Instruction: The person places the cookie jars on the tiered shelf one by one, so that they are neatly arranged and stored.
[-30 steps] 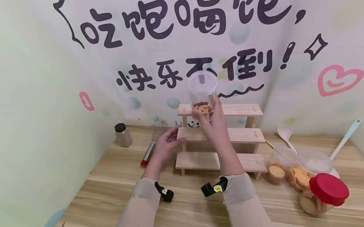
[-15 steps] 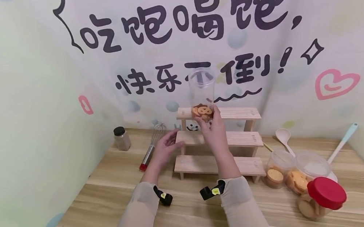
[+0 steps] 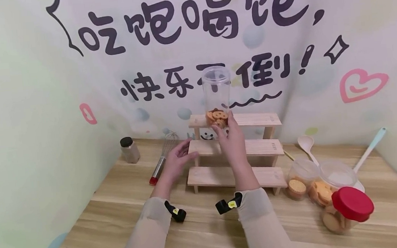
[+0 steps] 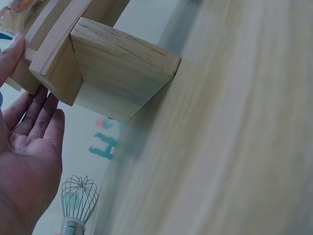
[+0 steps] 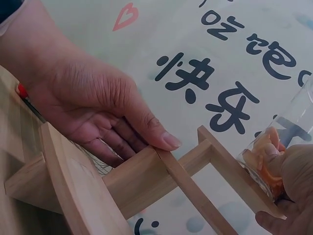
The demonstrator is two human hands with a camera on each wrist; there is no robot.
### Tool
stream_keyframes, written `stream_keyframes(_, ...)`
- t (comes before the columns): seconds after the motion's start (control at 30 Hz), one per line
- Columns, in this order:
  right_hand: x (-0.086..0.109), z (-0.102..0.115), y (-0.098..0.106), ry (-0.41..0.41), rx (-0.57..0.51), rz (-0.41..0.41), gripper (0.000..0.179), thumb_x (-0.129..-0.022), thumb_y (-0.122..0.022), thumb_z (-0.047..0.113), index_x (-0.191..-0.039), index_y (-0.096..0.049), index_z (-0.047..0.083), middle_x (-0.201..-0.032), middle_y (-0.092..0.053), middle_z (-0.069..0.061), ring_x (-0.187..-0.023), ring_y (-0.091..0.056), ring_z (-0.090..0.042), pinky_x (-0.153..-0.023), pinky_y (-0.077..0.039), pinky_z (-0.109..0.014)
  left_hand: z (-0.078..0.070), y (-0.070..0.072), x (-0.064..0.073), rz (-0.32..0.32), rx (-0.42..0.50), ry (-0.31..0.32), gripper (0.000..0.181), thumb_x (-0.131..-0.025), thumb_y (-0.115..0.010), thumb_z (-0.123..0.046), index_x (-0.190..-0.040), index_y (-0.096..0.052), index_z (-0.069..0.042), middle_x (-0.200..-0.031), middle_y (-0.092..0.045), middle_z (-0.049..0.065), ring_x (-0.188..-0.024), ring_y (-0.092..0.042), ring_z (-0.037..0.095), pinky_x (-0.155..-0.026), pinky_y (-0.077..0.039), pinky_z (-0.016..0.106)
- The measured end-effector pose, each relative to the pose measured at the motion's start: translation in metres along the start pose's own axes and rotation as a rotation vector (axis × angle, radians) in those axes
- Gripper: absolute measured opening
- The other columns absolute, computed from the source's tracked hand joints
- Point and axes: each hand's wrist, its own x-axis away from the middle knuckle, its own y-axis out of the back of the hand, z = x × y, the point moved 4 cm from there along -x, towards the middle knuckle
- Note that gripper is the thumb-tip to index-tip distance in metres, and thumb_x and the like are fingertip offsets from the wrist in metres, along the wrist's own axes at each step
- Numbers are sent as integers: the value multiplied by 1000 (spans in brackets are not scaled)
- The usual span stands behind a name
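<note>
A clear plastic jar [image 3: 217, 94] with pretzel-shaped cookies [image 3: 217, 117] in its bottom stands nearly upright in my right hand [image 3: 234, 140]. The thumb and fingers grip its lower part, which overlaps the top step of a three-step wooden stand [image 3: 212, 176] in the head view. At the left end of the middle step is my left hand [image 3: 177, 160]. Its thumb [image 5: 164, 139] lies on the board's edge in the right wrist view, while the fingers [image 4: 36, 115] reach behind the board, their tips partly hidden in the left wrist view.
Left of the stand lie a whisk [image 3: 162, 159] and a black-capped jar [image 3: 130, 149]. To the right are a red-lidded jar [image 3: 352, 204], clear tubs of cookies [image 3: 297, 188], a white ladle [image 3: 307, 144] and a blue-handled utensil [image 3: 369, 149]. A printed cloth [image 3: 178, 58] hangs behind.
The clear jar has tipped from leaning toward me to nearly upright, and its base has come down to the top step. My left hand stays at the middle step.
</note>
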Motion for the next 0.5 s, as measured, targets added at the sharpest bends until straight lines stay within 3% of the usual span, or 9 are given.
stream_keyframes(0.33, 1, 0, 0, 28, 43, -101, 61, -98, -67, 23, -150, -44, 0, -147, -52, -17, -131, -54, -27, -104, -50, -44, -1, 1, 1, 4, 15, -2, 72, -89, -79, -27, -151, -45, -11, -153, -46, 9, -140, -44, 27, -114, -39, 39)
stream_keyframes(0.5, 0, -3, 2, 43, 49, -117, 57, -99, -67, 22, -148, -47, 0, -146, -53, -17, -129, -56, -27, -101, -51, -44, -2, 0, 1, 7, 15, 7, 70, -88, -79, -31, -150, -48, -19, -151, -49, 8, -139, -45, 25, -114, -40, 39)
